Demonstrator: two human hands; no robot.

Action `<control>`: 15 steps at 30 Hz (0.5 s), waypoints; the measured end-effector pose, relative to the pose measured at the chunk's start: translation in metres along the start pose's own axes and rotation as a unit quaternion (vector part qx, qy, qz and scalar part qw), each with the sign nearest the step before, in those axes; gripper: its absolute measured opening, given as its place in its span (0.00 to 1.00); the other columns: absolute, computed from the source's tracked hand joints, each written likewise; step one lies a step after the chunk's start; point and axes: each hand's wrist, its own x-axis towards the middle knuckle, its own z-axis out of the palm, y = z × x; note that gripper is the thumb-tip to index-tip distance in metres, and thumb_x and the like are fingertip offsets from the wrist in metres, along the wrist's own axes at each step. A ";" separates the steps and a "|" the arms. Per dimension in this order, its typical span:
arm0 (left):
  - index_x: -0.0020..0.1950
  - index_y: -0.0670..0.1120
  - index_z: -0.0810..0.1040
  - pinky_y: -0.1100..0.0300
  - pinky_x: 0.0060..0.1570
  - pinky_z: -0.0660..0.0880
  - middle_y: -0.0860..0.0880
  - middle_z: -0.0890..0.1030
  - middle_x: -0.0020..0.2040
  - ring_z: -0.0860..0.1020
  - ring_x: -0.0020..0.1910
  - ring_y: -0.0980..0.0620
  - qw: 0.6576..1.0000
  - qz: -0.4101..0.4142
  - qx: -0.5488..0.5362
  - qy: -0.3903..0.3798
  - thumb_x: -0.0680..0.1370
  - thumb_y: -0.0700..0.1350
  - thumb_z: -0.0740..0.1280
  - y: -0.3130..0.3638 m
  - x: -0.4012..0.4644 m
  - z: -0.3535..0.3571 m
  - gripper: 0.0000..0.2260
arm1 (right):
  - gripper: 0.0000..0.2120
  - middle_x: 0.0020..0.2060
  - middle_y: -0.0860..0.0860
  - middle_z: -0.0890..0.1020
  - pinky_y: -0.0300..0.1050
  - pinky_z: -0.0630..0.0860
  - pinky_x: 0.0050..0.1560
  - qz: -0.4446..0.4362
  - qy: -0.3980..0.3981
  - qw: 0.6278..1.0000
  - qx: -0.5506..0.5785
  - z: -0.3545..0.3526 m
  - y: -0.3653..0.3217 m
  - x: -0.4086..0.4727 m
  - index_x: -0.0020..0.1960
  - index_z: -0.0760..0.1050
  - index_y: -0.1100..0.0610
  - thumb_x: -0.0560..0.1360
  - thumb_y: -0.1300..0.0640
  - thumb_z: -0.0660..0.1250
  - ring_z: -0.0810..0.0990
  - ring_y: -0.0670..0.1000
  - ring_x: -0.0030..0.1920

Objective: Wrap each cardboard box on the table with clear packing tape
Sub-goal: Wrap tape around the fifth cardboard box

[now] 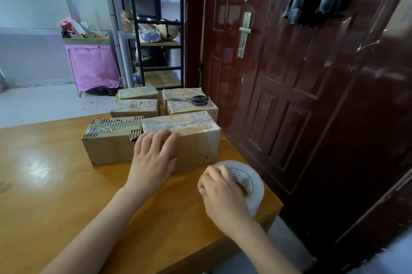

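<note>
**Pin the box, feed tape taut**

Left hand lies flat against the tape-glossed brown cardboard box at frame centre. Right hand's grip curls round the clear packing-tape roll, lower right on the orange wooden surface. Best keep tape tensioned and overlap each pass.

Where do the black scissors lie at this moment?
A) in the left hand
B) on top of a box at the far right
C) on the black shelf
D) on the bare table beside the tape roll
B: the scissors rest on top of the far right box, away from both hands.
</note>
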 end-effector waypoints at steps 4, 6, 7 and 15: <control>0.66 0.44 0.69 0.44 0.67 0.60 0.42 0.70 0.62 0.67 0.61 0.40 1.000 0.002 -0.004 0.016 0.72 0.46 0.67 0.000 -0.002 0.003 0.24 | 0.09 0.49 0.42 0.72 0.38 0.63 0.57 0.065 -0.090 0.987 0.117 -0.007 0.004 0.009 0.46 0.77 0.55 0.81 0.57 0.59 0.61 0.42 0.56; 0.67 0.44 0.69 0.44 0.68 0.59 0.42 0.71 0.62 0.67 0.61 0.40 1.000 -0.002 -0.010 0.012 0.73 0.48 0.62 0.001 -0.002 0.004 0.23 | 0.11 0.49 0.42 0.73 0.39 0.61 0.59 0.083 -0.115 0.976 0.167 -0.010 0.009 0.012 0.46 0.78 0.54 0.82 0.58 0.59 0.63 0.43 0.56; 0.67 0.44 0.69 0.44 0.68 0.58 0.42 0.71 0.62 0.67 0.62 0.40 1.000 -0.002 -0.012 0.010 0.72 0.47 0.63 0.001 -0.003 0.005 0.23 | 0.11 0.49 0.41 0.74 0.39 0.60 0.60 0.092 -0.125 0.969 0.192 -0.012 0.011 0.013 0.47 0.79 0.54 0.82 0.59 0.58 0.63 0.44 0.57; 0.69 0.44 0.67 0.43 0.72 0.55 0.42 0.70 0.64 0.67 0.64 0.40 1.000 0.005 -0.021 0.002 0.73 0.47 0.61 -0.002 -0.006 0.007 0.24 | 0.13 0.48 0.38 0.75 0.43 0.63 0.65 0.106 -0.161 0.950 0.247 -0.015 0.021 0.021 0.48 0.81 0.53 0.82 0.61 0.58 0.67 0.46 0.62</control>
